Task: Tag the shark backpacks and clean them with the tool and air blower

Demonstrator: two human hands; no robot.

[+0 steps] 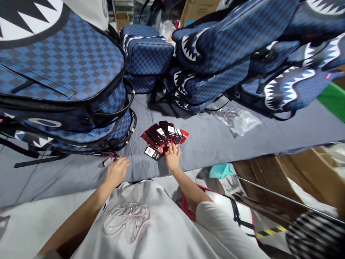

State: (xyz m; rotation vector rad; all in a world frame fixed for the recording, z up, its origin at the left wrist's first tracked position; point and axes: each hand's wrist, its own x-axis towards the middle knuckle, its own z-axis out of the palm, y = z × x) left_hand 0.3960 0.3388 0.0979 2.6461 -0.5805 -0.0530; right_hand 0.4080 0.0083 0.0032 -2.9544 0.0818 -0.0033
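Black and red hang tags (152, 152) with white labels lie fanned out on the grey cloth. My right hand (173, 157) rests at the near edge of this pile, its fingers spread and touching the tags and their red strings. At the left, my left hand (118, 171) is beside a dark tag with a red string (107, 161), close to the lower edge of the stacked blue checkered backpacks (67, 68). The fingers of my left hand are bent close together, and what lies under their tips is too small to make out.
More checkered backpacks with shark mouths (210, 50) are piled at the back and right. A clear plastic bag (239, 120) lies on the grey-covered table (215, 151). Beyond its near edge are a teal broom (221, 171) and cardboard (269, 180).
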